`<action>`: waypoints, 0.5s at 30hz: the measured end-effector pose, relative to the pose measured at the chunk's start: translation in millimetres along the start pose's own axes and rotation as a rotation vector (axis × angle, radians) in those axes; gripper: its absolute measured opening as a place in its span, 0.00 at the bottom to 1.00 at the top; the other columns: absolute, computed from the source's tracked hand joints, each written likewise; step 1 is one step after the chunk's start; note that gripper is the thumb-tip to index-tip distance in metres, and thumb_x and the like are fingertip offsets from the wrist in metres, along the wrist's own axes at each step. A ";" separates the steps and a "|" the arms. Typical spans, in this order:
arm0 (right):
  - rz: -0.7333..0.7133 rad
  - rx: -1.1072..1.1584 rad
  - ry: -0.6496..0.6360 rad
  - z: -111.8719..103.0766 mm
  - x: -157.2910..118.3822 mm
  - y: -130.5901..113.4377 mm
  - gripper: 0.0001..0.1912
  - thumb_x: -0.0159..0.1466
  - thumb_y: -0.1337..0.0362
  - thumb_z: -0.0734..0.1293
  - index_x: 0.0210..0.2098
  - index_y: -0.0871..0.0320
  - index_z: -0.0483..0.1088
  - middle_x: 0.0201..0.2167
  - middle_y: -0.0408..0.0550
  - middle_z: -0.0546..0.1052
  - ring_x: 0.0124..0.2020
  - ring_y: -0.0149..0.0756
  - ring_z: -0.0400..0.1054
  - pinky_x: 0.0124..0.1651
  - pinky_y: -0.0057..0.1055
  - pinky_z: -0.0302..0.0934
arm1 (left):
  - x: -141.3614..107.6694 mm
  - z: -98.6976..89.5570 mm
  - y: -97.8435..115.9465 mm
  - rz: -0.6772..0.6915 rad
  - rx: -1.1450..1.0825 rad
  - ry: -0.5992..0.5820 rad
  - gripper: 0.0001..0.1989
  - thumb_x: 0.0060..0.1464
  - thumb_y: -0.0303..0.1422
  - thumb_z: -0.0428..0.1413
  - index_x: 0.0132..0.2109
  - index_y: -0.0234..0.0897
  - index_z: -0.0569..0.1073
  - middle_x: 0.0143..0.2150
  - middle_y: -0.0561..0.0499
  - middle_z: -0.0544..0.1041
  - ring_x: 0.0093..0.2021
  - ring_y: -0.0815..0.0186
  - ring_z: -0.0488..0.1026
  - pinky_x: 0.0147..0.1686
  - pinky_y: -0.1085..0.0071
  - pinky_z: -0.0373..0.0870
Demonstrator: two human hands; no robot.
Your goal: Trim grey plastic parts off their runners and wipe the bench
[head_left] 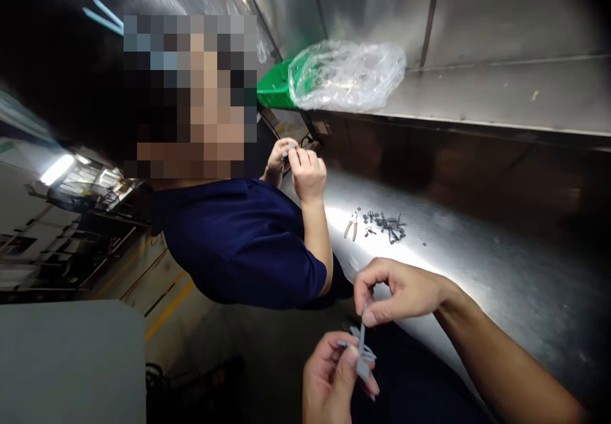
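My left hand (331,379) is closed around a cluster of small grey plastic pieces (363,371), its thumb pressing on them from above. Flat ends and thin curved strips stick out between the fingers. Just above it, my right hand (398,293) pinches the upper end of a thin grey strip (362,333) between thumb and fingertips. The strip's lower end reaches into the cluster; whether the two are joined I cannot tell. Beyond my right hand, a pile of small dark grey pieces (391,225) lies on the metal table (477,246), beside nippers with tan handles (351,228).
A co-worker in a dark blue shirt (238,239) stands close on the left, both hands (305,172) on a small grey piece. On the shelf (477,96) above the table is a green bin (274,86) with a clear plastic bag (353,77). A grey panel (71,360) fills the lower left.
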State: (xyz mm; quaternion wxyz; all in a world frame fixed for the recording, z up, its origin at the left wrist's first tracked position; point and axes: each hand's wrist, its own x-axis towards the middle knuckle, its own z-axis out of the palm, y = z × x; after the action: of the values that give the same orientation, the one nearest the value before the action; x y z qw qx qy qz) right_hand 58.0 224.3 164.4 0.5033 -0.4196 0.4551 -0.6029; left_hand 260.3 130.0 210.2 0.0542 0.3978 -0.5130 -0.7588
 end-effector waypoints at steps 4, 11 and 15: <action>-0.092 -0.021 0.011 1.9 0.3 -5.6 0.15 0.58 0.56 0.76 0.36 0.64 0.79 0.24 0.44 0.78 0.25 0.27 0.69 0.30 0.24 0.64 | -0.2 -1.7 2.1 0.049 0.002 -0.023 0.20 0.50 0.49 0.67 0.37 0.35 0.77 0.27 0.51 0.78 0.23 0.70 0.73 0.26 0.75 0.69; -0.211 0.018 0.014 17.7 1.2 -16.3 0.11 0.59 0.62 0.76 0.36 0.63 0.78 0.27 0.45 0.80 0.27 0.27 0.71 0.32 0.23 0.67 | -3.3 -7.0 4.7 0.042 -0.046 -0.152 0.13 0.60 0.42 0.61 0.40 0.35 0.76 0.27 0.51 0.77 0.27 0.71 0.72 0.29 0.76 0.70; -0.287 0.079 0.007 27.0 4.7 -19.4 0.09 0.57 0.65 0.77 0.34 0.63 0.78 0.26 0.45 0.80 0.26 0.26 0.71 0.31 0.23 0.67 | -3.8 -6.4 2.4 0.048 -0.126 -0.244 0.11 0.63 0.39 0.58 0.40 0.35 0.76 0.28 0.52 0.77 0.27 0.72 0.72 0.28 0.77 0.70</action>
State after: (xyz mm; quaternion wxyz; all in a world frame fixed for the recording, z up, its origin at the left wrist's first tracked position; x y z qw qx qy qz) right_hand 79.0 217.8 189.8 0.4267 -0.4580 0.3682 -0.6875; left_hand 266.3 126.1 213.3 0.0346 0.2861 -0.4764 -0.8307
